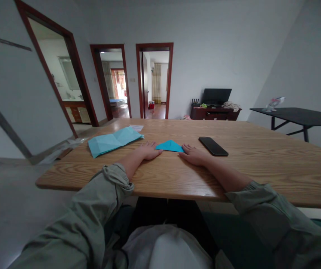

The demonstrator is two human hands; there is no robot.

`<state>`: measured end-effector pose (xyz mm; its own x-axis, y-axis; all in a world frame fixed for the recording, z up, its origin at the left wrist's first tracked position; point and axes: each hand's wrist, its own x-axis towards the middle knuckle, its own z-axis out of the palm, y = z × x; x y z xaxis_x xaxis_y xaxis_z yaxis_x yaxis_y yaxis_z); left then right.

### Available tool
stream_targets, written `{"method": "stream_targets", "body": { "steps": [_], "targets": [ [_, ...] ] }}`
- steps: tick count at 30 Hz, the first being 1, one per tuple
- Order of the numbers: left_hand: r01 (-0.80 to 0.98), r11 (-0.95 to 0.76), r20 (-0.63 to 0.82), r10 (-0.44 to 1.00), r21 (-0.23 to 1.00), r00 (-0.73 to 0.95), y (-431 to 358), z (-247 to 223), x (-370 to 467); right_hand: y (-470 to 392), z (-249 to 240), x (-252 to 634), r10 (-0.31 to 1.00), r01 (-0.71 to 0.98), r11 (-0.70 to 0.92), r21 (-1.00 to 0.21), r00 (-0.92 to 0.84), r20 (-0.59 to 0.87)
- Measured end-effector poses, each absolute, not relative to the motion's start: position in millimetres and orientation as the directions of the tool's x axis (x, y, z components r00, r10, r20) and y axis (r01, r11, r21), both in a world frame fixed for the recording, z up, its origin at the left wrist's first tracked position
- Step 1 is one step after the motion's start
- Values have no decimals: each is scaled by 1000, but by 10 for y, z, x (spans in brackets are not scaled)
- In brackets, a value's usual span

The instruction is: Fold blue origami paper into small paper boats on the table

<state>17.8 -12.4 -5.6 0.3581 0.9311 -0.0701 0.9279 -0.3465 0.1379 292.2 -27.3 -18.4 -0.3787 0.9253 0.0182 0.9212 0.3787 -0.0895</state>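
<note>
A small bright blue paper [169,146], folded into a low triangle, lies on the wooden table [160,183] between my two hands. My left hand [149,150] rests flat on the table at the paper's left corner, its thumb and fingers apart and touching the edge. At the right corner lies my right hand [191,154], with fingers spread and fingertips on the paper's edge. Neither hand is closed round anything.
Left of my hands lies a larger creased light blue paper [114,141], with a small white slip [137,128] behind it. A black phone [213,146] lies right of my right hand. Beyond stand a dark folding table [297,116] and a television [216,96].
</note>
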Motion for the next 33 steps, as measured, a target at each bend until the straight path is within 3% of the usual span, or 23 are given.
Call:
{"method": "stream_targets", "body": {
  "steps": [12,23,33],
  "targets": [
    [884,-463,19,886,60,463,-112,-3,118,-111,-179,3118,891,889,452,-75,-445,94],
    [894,-396,101,901,-211,423,-415,201,296,-271,14,3026,925,931,364,-15,-359,127],
    [920,-338,163,914,-196,371,-461,226,323,-378,74,3014,913,945,324,49,-326,246]
  ]
}}
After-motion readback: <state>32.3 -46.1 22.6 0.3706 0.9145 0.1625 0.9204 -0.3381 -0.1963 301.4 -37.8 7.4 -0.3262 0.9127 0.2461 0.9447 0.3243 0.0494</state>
